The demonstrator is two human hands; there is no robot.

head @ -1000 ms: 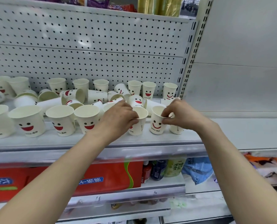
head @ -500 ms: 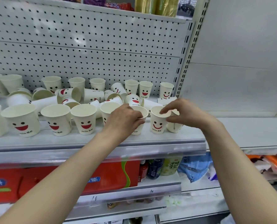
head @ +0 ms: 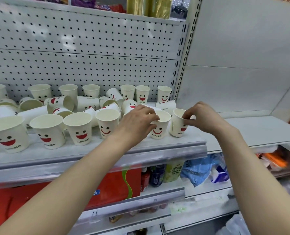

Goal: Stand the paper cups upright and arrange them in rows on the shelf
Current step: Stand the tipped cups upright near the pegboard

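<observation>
White paper cups with red smiley faces cover the grey shelf (head: 107, 150). A front row of several upright cups (head: 80, 128) runs from the left edge to the right end. My left hand (head: 135, 122) pinches the rim of an upright front cup (head: 159, 128). My right hand (head: 202, 117) grips the last cup (head: 176, 124) at the shelf's right end; this cup leans to the left. Behind the front row lie several tipped cups (head: 61, 103) in a jumble. Upright cups (head: 142, 94) stand along the pegboard at the back.
A pegboard back wall (head: 90, 65) closes the shelf behind. A white shelf (head: 259, 129) adjoins on the right. Below are red boxes (head: 115, 184), bottles (head: 156, 175) and a blue bag (head: 196, 170). An upper shelf holds gold packages (head: 147, 6).
My left hand shifted right from one front cup to the cup beside it. My right hand moved off that cup to the end cup, which now leans left.
</observation>
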